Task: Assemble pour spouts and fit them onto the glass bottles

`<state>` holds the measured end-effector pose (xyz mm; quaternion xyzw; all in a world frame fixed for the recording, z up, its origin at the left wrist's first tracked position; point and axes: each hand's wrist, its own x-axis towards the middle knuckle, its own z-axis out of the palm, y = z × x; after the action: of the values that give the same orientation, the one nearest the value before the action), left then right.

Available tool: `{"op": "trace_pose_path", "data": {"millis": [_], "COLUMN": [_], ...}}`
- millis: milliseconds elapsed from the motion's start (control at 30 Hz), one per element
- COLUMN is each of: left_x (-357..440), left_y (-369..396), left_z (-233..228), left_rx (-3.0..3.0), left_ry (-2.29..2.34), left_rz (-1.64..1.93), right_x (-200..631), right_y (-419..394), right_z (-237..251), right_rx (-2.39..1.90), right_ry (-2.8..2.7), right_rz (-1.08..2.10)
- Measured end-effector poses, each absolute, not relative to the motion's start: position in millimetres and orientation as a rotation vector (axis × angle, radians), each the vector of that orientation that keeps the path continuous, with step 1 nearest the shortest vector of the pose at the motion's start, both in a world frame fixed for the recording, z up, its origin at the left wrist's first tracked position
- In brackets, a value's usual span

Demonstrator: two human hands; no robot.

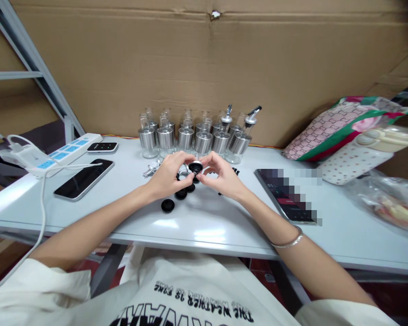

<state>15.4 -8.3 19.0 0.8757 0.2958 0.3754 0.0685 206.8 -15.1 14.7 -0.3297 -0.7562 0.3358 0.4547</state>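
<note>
Between my two hands is a black ribbed bottle stopper (195,167) with a silver rim, held a little above the table. My left hand (170,174) pinches it from the left with thumb and fingers. From the other side, the thumb and fingers of my right hand (222,176) close on it too. Black round stopper pieces (167,206) lie on the table below the hands. Silver pour spouts (151,169) are beside my left hand, partly hidden by it. Small black parts (235,171) lie just beyond my right hand.
Glass bottles with steel sleeves (203,141) stand in rows behind my hands; two carry pourers. A phone (84,179), a power strip (68,151) and a small black device (102,147) are left. Right are another phone (279,190), a bottle (357,156) and a pink bag (326,129).
</note>
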Motion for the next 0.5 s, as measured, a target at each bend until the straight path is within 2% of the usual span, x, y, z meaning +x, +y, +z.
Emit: {"op": "trace_pose_path", "data": {"millis": [500], "left_x": [14.5], "left_y": [-7.1], "left_z": [18.2], "left_rx": [2.615], "left_ry": [0.769], "left_rz": [1.087], "right_x": [209.3], "right_y": [-17.4], "right_z": [17.3], "right_rx": [-0.9], "right_ry": [-1.884], "right_rz": [0.692]}}
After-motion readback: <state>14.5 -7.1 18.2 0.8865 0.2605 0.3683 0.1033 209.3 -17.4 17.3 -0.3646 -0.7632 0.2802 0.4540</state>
